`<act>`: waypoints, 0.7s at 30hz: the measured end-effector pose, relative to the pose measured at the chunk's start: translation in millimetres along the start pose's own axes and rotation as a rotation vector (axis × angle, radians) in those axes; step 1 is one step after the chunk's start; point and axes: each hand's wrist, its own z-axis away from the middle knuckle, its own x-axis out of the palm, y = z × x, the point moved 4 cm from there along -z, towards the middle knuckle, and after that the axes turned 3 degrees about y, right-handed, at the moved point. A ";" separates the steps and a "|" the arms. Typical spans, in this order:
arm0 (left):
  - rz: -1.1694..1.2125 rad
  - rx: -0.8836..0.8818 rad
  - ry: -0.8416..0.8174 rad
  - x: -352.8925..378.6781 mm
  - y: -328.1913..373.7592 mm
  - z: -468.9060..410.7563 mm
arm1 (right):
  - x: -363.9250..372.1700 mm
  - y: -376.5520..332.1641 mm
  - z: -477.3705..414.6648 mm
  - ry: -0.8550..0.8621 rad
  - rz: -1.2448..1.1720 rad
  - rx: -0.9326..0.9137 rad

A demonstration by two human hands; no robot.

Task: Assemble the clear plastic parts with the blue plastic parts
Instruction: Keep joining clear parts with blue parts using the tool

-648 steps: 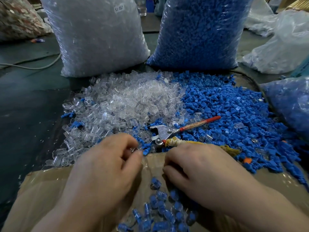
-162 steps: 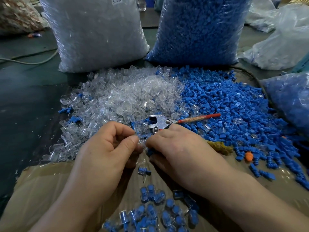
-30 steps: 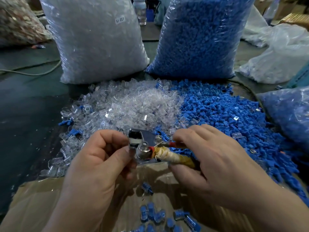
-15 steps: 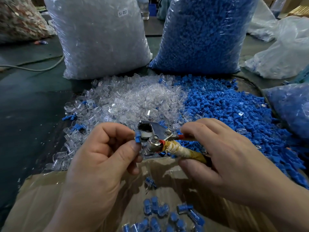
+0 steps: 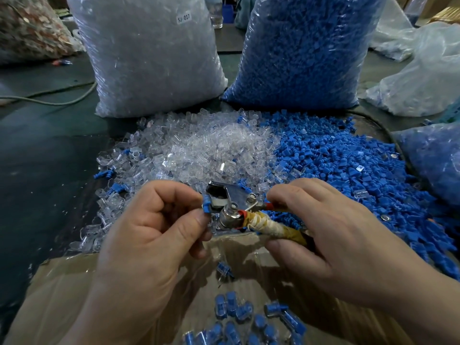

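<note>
Fingers (image 5: 196, 220) of the left hand (image 5: 149, 240) are pinching a small blue plastic part (image 5: 206, 207) at centre, long axis 12-to-6, at the head of a metal plier-like tool (image 5: 224, 200) pointing to 10 o'clock. The right hand (image 5: 336, 240) is gripping its handles. A white bag label (image 5: 184, 18) at 12 o'clock is reading "SJ-017".

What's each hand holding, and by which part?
Left hand pinches a small blue part between thumb and forefinger. Right hand holds the pliers by their wrapped handles.

Speckled sack (image 5: 29, 28) at ten o'clock, cable (image 5: 49, 103) at nine, crumpled bags (image 5: 418, 78) at two, bottle (image 5: 216, 11) at twelve.
</note>
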 end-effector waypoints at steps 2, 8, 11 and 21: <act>0.005 0.006 -0.014 0.1 0.9 -0.1 | 0.2 -0.5 -0.1 0.003 -0.007 -0.009; -0.012 0.006 -0.046 1.4 2.9 1.5 | 0.4 -2.6 -3.1 -0.018 0.036 -0.021; 0.002 -0.019 -0.037 2.9 3.9 2.4 | -0.1 -4.9 -3.3 -0.006 0.049 -0.014; -0.174 -0.165 0.066 -11.0 -13.7 -2.0 | 3.4 15.8 -7.3 0.070 0.251 0.128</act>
